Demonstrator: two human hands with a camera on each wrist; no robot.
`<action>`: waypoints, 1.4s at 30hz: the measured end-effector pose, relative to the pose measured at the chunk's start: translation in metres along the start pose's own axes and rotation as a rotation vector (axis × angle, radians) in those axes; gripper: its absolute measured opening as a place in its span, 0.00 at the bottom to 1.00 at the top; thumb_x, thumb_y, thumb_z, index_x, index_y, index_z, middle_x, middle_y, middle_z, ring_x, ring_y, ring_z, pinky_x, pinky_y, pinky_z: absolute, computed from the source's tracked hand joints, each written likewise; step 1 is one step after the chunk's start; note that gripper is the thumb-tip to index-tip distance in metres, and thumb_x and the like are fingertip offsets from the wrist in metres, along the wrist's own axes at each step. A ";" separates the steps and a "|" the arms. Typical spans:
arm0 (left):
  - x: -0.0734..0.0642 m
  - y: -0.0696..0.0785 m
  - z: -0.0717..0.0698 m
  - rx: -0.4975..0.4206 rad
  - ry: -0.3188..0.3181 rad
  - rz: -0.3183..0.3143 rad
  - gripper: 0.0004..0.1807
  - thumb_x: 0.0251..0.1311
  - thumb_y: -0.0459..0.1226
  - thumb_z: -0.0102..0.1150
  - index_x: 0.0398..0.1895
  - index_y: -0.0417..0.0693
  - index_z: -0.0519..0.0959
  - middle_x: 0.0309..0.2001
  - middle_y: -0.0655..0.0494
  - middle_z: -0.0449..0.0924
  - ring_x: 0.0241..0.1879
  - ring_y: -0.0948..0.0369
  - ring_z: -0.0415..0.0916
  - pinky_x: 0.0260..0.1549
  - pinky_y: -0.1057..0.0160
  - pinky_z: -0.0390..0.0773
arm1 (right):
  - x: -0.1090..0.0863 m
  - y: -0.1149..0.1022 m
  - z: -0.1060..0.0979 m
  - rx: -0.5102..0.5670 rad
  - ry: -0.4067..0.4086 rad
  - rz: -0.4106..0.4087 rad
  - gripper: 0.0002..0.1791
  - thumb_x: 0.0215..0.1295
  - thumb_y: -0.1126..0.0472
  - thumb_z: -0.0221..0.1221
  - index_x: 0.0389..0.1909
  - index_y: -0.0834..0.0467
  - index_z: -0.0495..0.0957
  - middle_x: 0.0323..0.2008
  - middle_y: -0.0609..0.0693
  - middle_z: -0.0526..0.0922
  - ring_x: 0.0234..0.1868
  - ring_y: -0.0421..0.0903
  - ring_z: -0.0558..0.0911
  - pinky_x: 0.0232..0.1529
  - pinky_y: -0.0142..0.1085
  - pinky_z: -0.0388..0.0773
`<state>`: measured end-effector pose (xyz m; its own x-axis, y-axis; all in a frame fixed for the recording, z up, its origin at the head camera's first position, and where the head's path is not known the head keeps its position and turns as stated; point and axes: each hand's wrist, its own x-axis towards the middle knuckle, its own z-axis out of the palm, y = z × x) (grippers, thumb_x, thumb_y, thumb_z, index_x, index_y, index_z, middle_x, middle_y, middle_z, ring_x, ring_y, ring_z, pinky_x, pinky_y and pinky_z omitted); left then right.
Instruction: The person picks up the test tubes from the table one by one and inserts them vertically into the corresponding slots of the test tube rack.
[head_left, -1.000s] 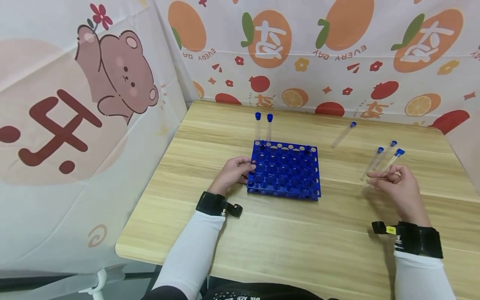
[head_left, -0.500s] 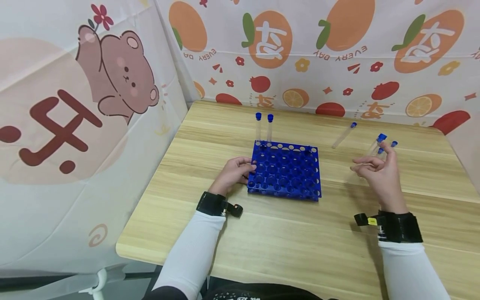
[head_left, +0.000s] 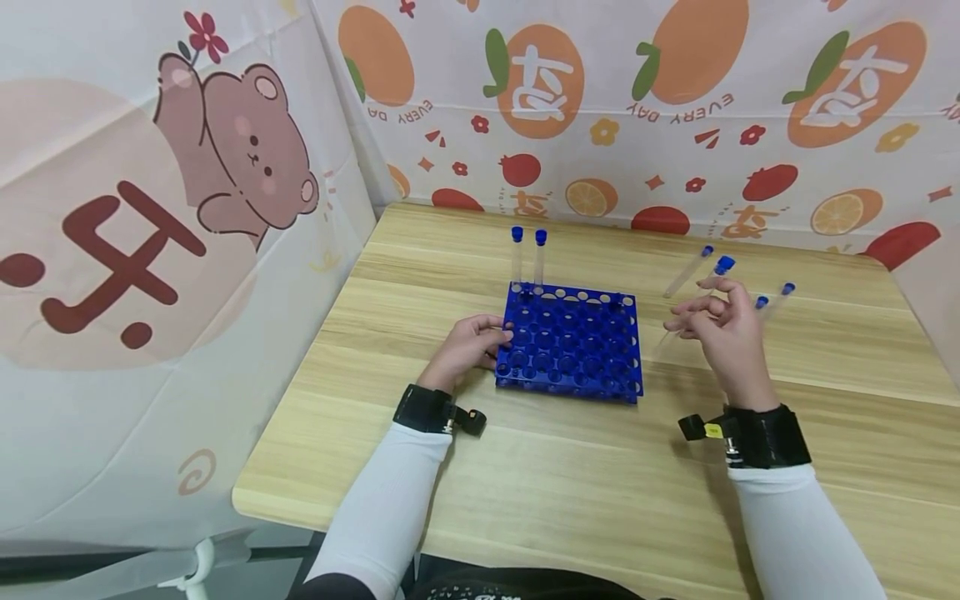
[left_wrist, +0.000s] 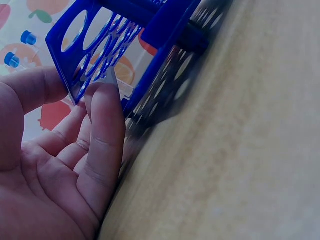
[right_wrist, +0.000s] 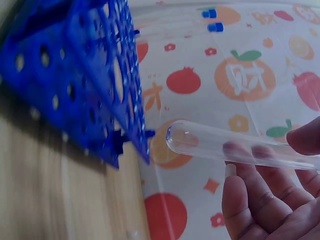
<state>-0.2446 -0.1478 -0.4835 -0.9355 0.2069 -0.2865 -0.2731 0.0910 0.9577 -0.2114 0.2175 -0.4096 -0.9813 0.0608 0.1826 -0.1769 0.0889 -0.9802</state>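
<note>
A blue test tube rack (head_left: 567, 343) stands on the table, and my left hand (head_left: 467, 346) grips its left edge. In the left wrist view, the thumb and fingers pinch the rack's side (left_wrist: 75, 75). Two blue-capped test tubes, one (head_left: 517, 257) beside the other (head_left: 540, 260), stand upright in its far-left corner. To the right of the rack, my right hand (head_left: 723, 337) holds a clear test tube (right_wrist: 210, 142) between thumb and fingers. The tube tilts, with its blue cap (head_left: 723, 265) up and its rounded end toward the rack, apart from it.
One loose capped tube (head_left: 684, 275) lies at the back right, behind my right hand. Two more, one with its cap (head_left: 761, 302) near the hand and another tube (head_left: 776, 302), lie farther right. Printed cloth (head_left: 450, 83) hangs behind the wooden table (head_left: 585, 483).
My right hand has moved left toward the rack, carrying the tube away from the loose tubes on the right. My left hand and the rack have stayed in place.
</note>
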 end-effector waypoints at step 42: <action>-0.004 0.000 -0.001 -0.011 -0.014 0.000 0.16 0.63 0.37 0.61 0.52 0.42 0.79 0.38 0.52 0.83 0.26 0.63 0.75 0.23 0.66 0.81 | 0.073 -0.034 0.118 -0.327 -0.178 -0.125 0.17 0.69 0.61 0.58 0.56 0.57 0.68 0.44 0.58 0.83 0.49 0.49 0.83 0.54 0.39 0.81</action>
<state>-0.2411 -0.1495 -0.4819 -0.9323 0.2208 -0.2864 -0.2754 0.0798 0.9580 -0.2863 0.1011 -0.3720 -0.9567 -0.1409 0.2547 -0.2903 0.3982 -0.8701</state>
